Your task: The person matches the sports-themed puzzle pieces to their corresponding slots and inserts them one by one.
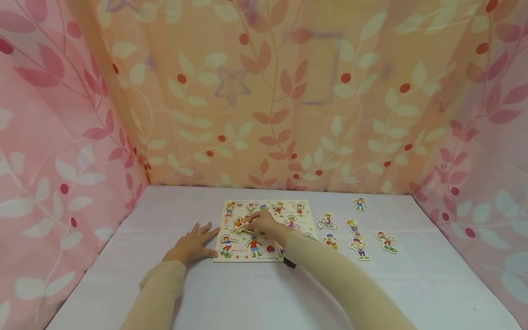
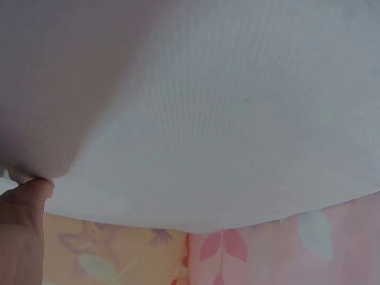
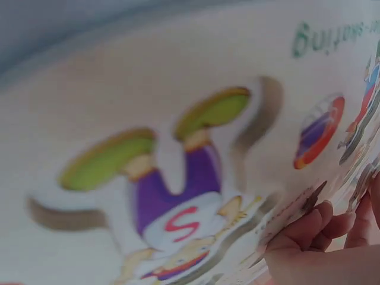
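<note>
A flat puzzle board (image 1: pixel 222 259) printed with sporting children lies in front of me. My right hand (image 1: pixel 265 223) is over the left middle of the board, pinching a cut-out child-figure puzzle piece (image 1: pixel 246 231); the fingers hide much of its picture. In the right wrist view, the fingers (image 3: pixel 338 225) hold the thin piece (image 3: pixel 361 185) close over the board's surface. My left hand (image 1: pixel 194 245) rests with fingers spread at the board's left edge, thumb by the lower left corner. Only a fingertip part of this hand (image 2: pixel 24 205) shows in the left wrist view.
Several loose figure pieces lie right of the board, among them a cyclist (image 1: pixel 327 222), a blue-capped figure (image 1: pixel 360 204) and a skateboarder (image 1: pixel 386 241). Figures such as the red-shirted child (image 1: pixel 254 246) show on the board. Floral curtains (image 1: pixel 264 114) stand behind and beside the white table (image 1: pixel 231 293).
</note>
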Tool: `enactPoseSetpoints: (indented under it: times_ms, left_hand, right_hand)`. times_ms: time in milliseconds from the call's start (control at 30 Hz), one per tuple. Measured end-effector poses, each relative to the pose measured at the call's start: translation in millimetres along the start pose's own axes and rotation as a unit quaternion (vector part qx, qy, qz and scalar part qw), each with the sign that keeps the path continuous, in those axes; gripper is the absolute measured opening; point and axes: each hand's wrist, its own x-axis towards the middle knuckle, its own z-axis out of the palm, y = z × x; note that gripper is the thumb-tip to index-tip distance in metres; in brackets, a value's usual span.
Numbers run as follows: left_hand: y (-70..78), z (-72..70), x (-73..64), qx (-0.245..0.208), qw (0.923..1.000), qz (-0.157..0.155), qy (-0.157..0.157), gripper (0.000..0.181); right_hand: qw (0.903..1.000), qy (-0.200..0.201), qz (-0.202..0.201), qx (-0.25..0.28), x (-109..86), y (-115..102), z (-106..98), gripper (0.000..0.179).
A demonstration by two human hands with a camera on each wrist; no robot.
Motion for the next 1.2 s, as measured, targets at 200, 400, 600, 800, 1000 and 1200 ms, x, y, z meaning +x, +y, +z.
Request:
enactPoseSetpoints:
  times_ms: [200,400,600,800,1000,1200]
  left_hand:
    - [0.7,-1.2,-1.0,-0.003,0.9999,0.012,0.008,0.09]
    - [-1.6,1.2,1.7,-0.001,0.9999,0.015,0.008,0.09]
    - [-0.7,0.3,0.7,-0.003,0.9999,0.014,0.006,0.09]
    - [-0.5,-0.6,-1.1,0.01,0.9996,0.023,0.013,0.088]
    - [-0.5,0.2,-0.9,0.005,0.9998,0.018,0.009,0.089]
    - [0.6,0.1,0.0,0.001,0.9998,0.016,0.011,0.089]
  right_hand:
    - [1.0,0.0,-0.009,-0.002,8.8,-3,9,0.011]
    - [1.0,-0.006,-0.003,0.002,5.8,-10,12,0.011]
    - [0.9989,-0.022,0.004,0.04,-0.9,-17,15,0.009]
    - [0.9996,-0.028,0.004,-0.004,4.6,-16,15,0.003]
    - [0.9955,-0.049,-0.003,-0.081,6.9,-14,8,0.012]
    - [0.9971,-0.047,-0.014,-0.059,3.3,-9,3,0.021]
